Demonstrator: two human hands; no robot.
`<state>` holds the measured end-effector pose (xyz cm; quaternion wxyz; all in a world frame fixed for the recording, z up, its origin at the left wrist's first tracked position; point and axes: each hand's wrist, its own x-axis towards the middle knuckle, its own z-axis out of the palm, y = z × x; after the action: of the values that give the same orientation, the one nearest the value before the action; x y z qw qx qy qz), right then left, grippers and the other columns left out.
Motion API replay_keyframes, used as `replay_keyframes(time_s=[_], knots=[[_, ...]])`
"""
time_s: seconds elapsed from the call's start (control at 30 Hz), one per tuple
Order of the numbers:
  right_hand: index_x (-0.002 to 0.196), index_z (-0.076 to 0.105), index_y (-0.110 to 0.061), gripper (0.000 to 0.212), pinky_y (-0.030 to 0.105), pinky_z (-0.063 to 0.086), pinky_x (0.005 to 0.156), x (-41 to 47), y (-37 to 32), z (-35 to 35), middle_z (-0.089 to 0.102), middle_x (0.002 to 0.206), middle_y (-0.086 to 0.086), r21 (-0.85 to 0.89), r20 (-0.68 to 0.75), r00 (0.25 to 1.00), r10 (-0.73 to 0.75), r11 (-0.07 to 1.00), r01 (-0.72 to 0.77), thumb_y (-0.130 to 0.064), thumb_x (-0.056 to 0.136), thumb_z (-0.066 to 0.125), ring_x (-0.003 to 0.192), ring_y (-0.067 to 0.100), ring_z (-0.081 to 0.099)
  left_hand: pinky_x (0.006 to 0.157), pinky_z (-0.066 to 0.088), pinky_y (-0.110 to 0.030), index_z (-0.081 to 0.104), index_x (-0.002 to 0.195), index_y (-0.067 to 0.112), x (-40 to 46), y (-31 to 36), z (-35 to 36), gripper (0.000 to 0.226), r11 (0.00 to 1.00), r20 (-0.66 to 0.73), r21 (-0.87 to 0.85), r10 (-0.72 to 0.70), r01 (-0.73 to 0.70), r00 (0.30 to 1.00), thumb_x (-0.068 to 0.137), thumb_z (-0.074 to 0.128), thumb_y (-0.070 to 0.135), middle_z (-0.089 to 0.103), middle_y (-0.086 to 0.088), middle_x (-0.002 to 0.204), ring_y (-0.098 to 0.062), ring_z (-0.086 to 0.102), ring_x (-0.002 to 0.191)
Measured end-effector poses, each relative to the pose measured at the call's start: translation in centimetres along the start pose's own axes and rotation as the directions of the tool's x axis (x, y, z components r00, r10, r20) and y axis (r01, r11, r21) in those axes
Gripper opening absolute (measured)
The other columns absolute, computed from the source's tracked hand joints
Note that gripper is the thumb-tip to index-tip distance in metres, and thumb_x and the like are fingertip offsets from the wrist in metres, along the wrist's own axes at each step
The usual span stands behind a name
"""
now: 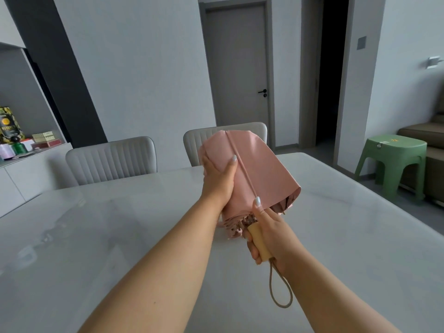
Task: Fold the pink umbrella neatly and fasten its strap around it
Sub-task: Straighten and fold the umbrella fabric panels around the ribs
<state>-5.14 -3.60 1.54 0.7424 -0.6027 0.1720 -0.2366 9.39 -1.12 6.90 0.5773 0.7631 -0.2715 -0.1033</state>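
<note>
The collapsed pink umbrella (262,169) is held in the air above the white table (348,236), its top pointing away from me. Its fabric hangs loose, with one wide flap spread to the right. My left hand (217,181) wraps the left side of the canopy, thumb lying along a pink seam. My right hand (266,234) grips the pale wooden handle (259,241), its thumb pressing the lower end of that seam. A tan cord loop (280,292) dangles from the handle. I cannot make out the strap.
Two light grey chairs (113,159) stand at the table's far edge. A green plastic stool (394,159) sits on the floor at the right beside a sofa. A sideboard with boxes and bottles (16,143) is at the left.
</note>
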Motion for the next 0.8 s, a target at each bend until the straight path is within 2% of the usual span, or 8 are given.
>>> replay_keyframes(time_s=[0.1,0.2,0.3,0.4,0.5,0.63,0.8], knots=[[0.097,0.057,-0.012,0.045,0.024,0.039,0.036,-0.1,-0.2,0.0,0.053,0.064,0.014,0.028,0.037,0.999,0.009,1.000,-0.010,-0.052,0.098,0.039,0.038,0.023,0.046,0.102,0.049,-0.049,0.009,0.153,0.039,-0.1,-0.2,-0.1,0.096,0.947,0.035,-0.313,-0.068,0.076,0.997,0.079,0.067,0.060,0.050,-0.002,0.140,-0.027,0.059,0.116],[0.102,0.057,-0.013,0.043,0.024,0.040,0.037,-0.1,-0.2,0.0,0.055,0.063,0.013,0.010,0.037,0.998,0.040,0.999,-0.041,-0.052,0.099,0.038,0.038,0.023,0.046,0.095,0.053,-0.049,0.034,0.144,0.031,0.0,-0.4,-0.1,0.092,0.899,0.005,-0.431,-0.081,0.075,0.997,0.066,0.075,0.053,0.059,-0.003,0.131,-0.025,0.064,0.108],[0.110,0.053,-0.018,0.043,0.025,0.041,0.039,0.1,0.1,0.2,0.061,0.069,0.015,-0.065,-0.010,0.999,0.052,0.996,-0.053,-0.056,0.097,0.037,0.041,0.023,0.050,0.093,0.055,-0.050,0.039,0.142,0.033,0.1,-0.5,0.0,0.086,0.900,-0.041,-0.435,-0.056,0.032,0.998,0.066,0.076,0.047,0.061,-0.002,0.127,-0.025,0.064,0.107],[0.123,0.036,-0.028,0.045,0.025,0.043,0.039,0.4,0.3,0.5,0.063,0.092,0.013,-0.146,-0.076,0.992,0.103,0.983,-0.113,-0.061,0.093,0.040,0.043,0.022,0.056,0.092,0.055,-0.048,0.041,0.141,0.035,0.2,-0.6,0.1,0.083,0.913,-0.086,-0.409,-0.031,-0.007,0.996,0.066,0.077,0.042,0.062,0.001,0.125,-0.023,0.064,0.106],[0.128,0.022,-0.035,0.056,0.024,0.044,0.038,0.2,0.1,0.2,0.055,0.106,0.008,-0.068,-0.048,0.986,0.160,0.984,-0.163,-0.061,0.088,0.050,0.052,0.026,0.065,0.093,0.054,-0.047,0.040,0.141,0.035,0.2,-0.6,0.3,0.079,0.921,-0.109,-0.389,-0.031,-0.014,0.994,0.072,0.078,0.038,0.061,0.001,0.125,-0.022,0.064,0.106],[0.126,0.035,-0.021,0.070,0.024,0.044,0.038,-0.1,-0.2,-0.1,0.055,0.116,0.012,0.004,0.063,0.983,0.173,0.985,-0.173,-0.058,0.073,0.062,0.069,0.032,0.072,0.093,0.055,-0.047,0.039,0.142,0.034,0.0,-0.7,0.5,0.081,0.924,-0.110,-0.382,-0.015,-0.029,0.994,0.072,0.078,0.040,0.060,0.002,0.126,-0.021,0.063,0.106],[0.120,0.050,-0.012,0.057,0.025,0.045,0.037,-0.1,-0.4,-0.5,0.065,0.098,0.011,0.085,0.115,0.988,0.098,0.991,-0.108,-0.047,0.077,0.065,0.069,0.031,0.072,0.094,0.054,-0.048,0.040,0.141,0.035,-0.3,-0.8,0.8,0.084,0.917,-0.103,-0.397,0.005,-0.045,0.995,0.067,0.078,0.046,0.060,0.003,0.128,-0.021,0.063,0.109]])
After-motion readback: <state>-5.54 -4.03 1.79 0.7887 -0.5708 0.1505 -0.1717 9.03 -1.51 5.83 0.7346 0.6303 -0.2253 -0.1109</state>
